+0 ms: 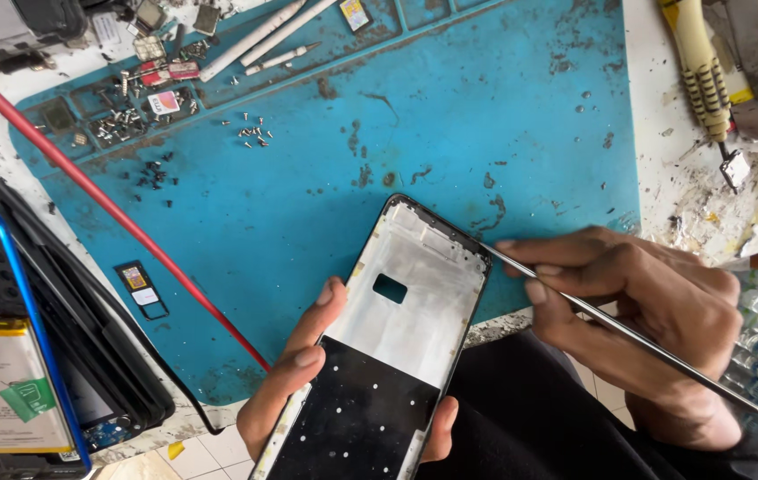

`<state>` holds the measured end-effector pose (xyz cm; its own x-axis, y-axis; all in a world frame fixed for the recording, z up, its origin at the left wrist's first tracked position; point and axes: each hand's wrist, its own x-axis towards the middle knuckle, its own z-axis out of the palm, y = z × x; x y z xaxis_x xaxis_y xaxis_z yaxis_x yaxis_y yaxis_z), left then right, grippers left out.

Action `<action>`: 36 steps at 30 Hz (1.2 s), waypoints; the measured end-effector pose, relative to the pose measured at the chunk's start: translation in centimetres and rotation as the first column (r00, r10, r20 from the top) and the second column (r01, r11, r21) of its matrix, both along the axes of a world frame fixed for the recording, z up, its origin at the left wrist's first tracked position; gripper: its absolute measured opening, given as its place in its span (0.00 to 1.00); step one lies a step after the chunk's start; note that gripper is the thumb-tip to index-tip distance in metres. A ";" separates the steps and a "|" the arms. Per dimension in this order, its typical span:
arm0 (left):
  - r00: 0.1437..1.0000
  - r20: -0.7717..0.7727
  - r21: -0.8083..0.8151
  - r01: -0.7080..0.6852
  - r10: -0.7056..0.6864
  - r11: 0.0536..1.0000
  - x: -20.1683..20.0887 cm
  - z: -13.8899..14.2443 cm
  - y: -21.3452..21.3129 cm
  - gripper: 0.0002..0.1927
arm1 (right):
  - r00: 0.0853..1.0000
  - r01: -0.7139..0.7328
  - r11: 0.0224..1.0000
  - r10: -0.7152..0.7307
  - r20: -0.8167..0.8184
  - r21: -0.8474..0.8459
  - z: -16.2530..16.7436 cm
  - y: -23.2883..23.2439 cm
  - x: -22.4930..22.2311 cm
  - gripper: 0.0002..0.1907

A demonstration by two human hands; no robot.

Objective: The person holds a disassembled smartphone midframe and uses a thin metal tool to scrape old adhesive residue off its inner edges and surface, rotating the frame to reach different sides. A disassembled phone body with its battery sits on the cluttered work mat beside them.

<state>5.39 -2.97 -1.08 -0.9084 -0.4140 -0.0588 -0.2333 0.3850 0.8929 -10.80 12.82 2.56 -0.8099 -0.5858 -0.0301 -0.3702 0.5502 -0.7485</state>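
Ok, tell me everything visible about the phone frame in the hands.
The frame is a bare rectangular phone shell with rounded corners and a thin dark rim. Its upper half looks like silvery metal with a small rectangular cutout; the lower half is black, dotted with pale specks. It tilts over the edge of the blue mat. The left hand cradles it, and the probe in the right hand touches its upper right edge.

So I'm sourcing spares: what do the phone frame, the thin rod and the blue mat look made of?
The rectangular phone frame in the left hand looks like pale matte metal with a black plastic rim. The thin rod in the right hand looks like steel, grey and shiny. The stained blue mat is probably silicone rubber, dull with moulded compartments.
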 end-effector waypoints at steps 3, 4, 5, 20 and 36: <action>0.983 0.083 -0.154 0.177 -0.166 0.972 0.3 0.0 -0.3 0.48 | 0.998 -0.062 0.998 0.062 -0.026 -0.008 0.2 -0.2 -0.1 0.12; 0.962 0.139 -0.222 0.261 -0.234 0.939 0.2 -0.1 -0.2 0.48 | 0.999 -0.040 0.999 0.040 0.010 0.010 0.3 -0.2 -0.1 0.12; 0.981 0.100 -0.162 0.184 -0.169 0.969 0.1 0.0 -0.4 0.48 | 0.999 -0.019 1.000 0.018 0.047 0.025 0.3 -0.3 -0.1 0.12; 0.975 -0.180 0.111 -0.109 0.128 0.988 1.2 -1.9 0.9 0.49 | 0.998 0.031 0.998 -0.028 0.057 -0.051 -0.4 -0.4 0.0 0.11; 0.974 -0.194 0.200 -0.073 0.113 0.977 0.7 -1.6 0.8 0.50 | 0.988 0.023 0.992 -0.003 0.158 -0.123 0.0 -2.5 -0.4 0.07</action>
<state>6.08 -2.14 -2.64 -0.8672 -0.4965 0.0373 -0.0660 0.1890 0.9798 -11.18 10.33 2.53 -0.8084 -0.5825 -0.0851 -0.2363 0.4535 -0.8594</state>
